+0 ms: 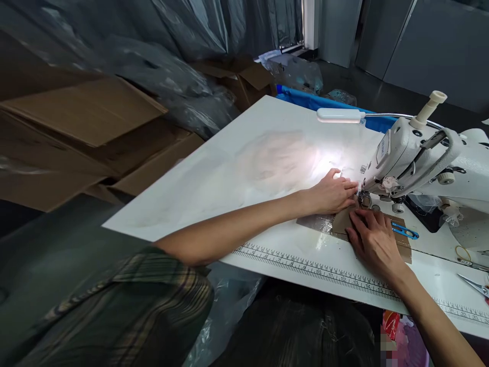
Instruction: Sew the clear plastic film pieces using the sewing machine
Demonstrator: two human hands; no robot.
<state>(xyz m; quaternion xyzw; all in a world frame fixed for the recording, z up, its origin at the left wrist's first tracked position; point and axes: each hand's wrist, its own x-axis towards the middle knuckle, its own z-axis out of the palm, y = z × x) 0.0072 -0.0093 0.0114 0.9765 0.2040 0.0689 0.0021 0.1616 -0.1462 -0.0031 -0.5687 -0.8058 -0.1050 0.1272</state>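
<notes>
A white sewing machine stands on the right of a white table. A brown piece of material lies flat beneath its needle area. My left hand reaches across from the left, fingers together and pressed on the material right beside the presser foot. My right hand lies flat on the brown piece just in front of the needle, fingers stretched out. A clear shiny patch sits under the material's left end.
A small lamp on a flexible arm lights the needle area. Blue snips lie by the machine, scissors at the far right. A printed ruler runs along the front edge. Cardboard boxes and plastic sheeting crowd the left.
</notes>
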